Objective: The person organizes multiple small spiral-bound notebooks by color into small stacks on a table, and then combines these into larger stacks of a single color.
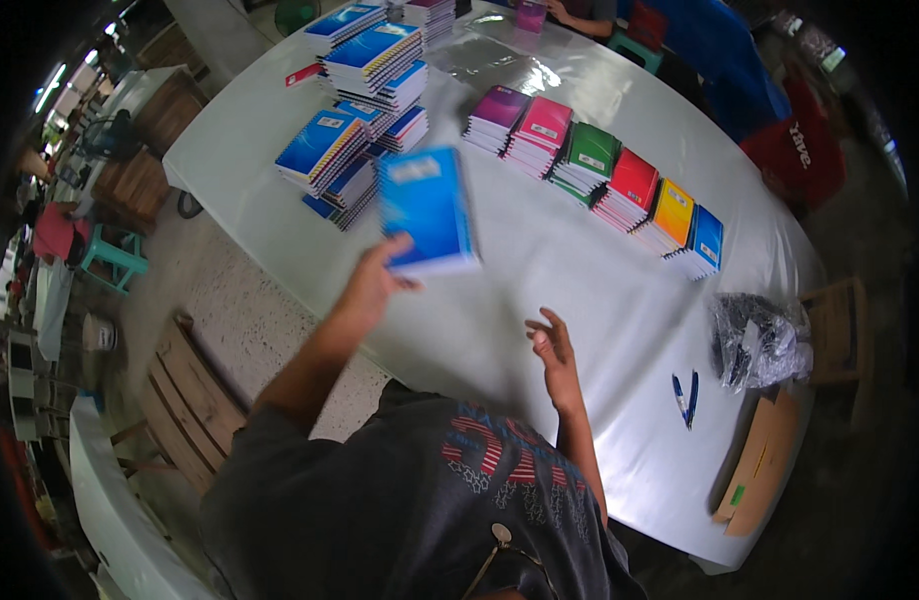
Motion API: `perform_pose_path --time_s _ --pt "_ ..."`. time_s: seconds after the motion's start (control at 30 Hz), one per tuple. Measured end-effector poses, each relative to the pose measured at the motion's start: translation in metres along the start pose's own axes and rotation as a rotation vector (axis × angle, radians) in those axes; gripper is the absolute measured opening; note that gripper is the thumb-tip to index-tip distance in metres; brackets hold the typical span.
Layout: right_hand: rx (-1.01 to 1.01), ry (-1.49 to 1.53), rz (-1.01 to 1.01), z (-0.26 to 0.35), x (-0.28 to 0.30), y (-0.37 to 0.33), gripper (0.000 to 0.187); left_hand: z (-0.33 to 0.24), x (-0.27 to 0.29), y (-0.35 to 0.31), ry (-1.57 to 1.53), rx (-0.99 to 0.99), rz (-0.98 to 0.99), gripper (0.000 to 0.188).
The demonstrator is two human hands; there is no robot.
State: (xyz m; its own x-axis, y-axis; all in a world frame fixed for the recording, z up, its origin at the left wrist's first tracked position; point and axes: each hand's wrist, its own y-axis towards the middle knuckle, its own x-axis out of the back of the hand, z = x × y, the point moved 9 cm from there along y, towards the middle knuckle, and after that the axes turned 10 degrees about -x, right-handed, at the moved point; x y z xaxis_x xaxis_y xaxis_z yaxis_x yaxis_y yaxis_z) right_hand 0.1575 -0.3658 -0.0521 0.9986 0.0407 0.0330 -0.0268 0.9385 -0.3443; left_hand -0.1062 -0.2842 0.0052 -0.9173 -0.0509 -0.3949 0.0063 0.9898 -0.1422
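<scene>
A blue spiral notebook point(428, 213) is gripped at its lower left corner by my left hand point(382, 272), held over the table and slightly blurred. To its left rise several tall stacks of blue-covered spiral notebooks point(325, 145). My right hand point(557, 350) hovers above the table with its fingers apart and nothing in it. Beyond it runs a slanting row of notebook piles: purple point(500, 106), pink point(544, 122), green point(592, 150), red point(633, 178), yellow point(672, 212) and blue point(708, 236).
A crumpled clear plastic bag point(755, 345), two blue pens point(687, 398) and a flat cardboard piece point(758, 462) lie at the table's right. A wooden bench point(195, 400) stands at left. Another person point(585, 15) sits at the far edge.
</scene>
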Motion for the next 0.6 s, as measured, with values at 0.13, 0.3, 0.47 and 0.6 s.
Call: perform_pose_path --time_s 0.13,0.3,0.47,0.6 --pt "-0.023 -0.027 -0.030 -0.046 -0.001 0.000 0.050 -0.088 0.056 0.058 -0.005 -0.189 -0.307 0.055" --pt "0.006 -0.046 -0.087 -0.062 0.004 -0.003 0.039 -0.128 0.108 0.108 -0.047 -0.177 -0.521 0.051" --pt "0.223 -0.246 -0.221 -0.052 0.006 -0.012 0.032 -0.111 0.126 0.124 -0.020 -0.066 -0.538 0.059" --pt "0.209 -0.193 -0.215 -0.054 0.007 -0.012 0.030 -0.113 0.126 0.121 -0.007 -0.021 -0.543 0.061"
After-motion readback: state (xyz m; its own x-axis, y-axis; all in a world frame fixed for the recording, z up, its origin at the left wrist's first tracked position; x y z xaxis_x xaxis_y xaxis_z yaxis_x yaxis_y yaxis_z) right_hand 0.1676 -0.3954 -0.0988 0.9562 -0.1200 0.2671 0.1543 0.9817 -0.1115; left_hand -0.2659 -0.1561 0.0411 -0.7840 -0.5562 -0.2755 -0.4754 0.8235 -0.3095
